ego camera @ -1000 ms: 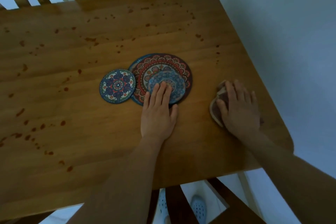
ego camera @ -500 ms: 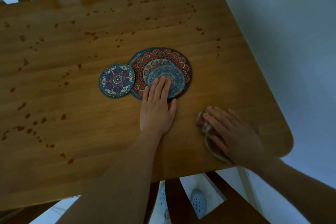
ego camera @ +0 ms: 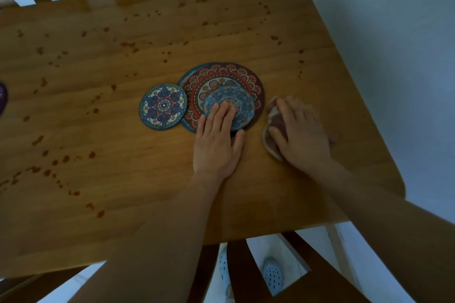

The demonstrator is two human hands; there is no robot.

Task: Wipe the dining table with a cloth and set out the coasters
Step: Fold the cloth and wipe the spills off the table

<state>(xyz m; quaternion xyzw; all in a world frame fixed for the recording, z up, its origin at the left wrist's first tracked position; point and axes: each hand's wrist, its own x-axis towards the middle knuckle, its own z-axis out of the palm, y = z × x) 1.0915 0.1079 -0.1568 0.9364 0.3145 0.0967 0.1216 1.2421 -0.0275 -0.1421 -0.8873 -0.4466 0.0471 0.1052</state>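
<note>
Right hand (ego camera: pixel 299 135), fingers spread, presses cloth (ego camera: pixel 269 141) at 3 o'clock of coaster stack (ego camera: pixel 221 81). Left hand (ego camera: pixel 216 147) lies flat on stack; spots (ego camera: pixel 61 160) toward 9 o'clock.

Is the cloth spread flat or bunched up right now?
Bunched. The cloth sits as a crumpled wad under the right hand, which presses it on the table.

I find no legible text, label, brand mark, number or sign in the head view. The small coaster (ego camera: pixel 163 106), the large coaster (ego camera: pixel 229 76) and the blue coaster (ego camera: pixel 242 106) lying on it bear printed mandala ornament only, with no lettering I can make out. The table (ego camera: pixel 147 192) carries nothing written.
</note>
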